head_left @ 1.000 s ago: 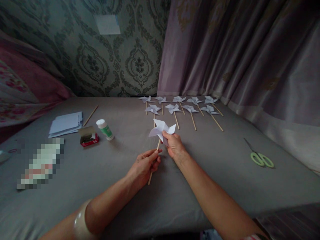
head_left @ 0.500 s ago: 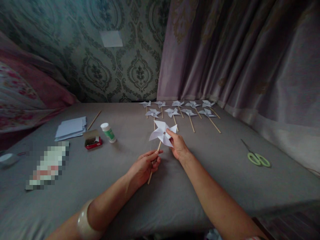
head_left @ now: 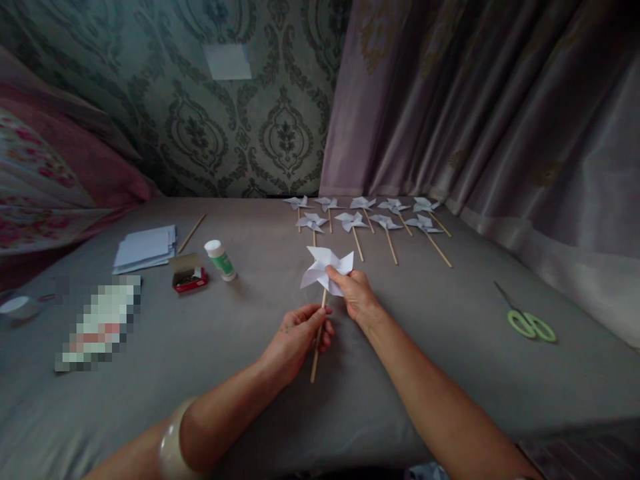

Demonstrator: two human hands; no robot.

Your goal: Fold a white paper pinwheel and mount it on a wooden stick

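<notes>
A white paper pinwheel sits just above the middle of the frame, its wheel already mounted on a wooden stick. The left hand is closed around the stick, while the right hand pinches the wheel at its centre. Above them nine finished pinwheels lie in two rows on the grey cloth. At upper left lie spare paper, one bare stick, a glue bottle and a small red box, so more could probably be made; green scissors lie at right
</notes>
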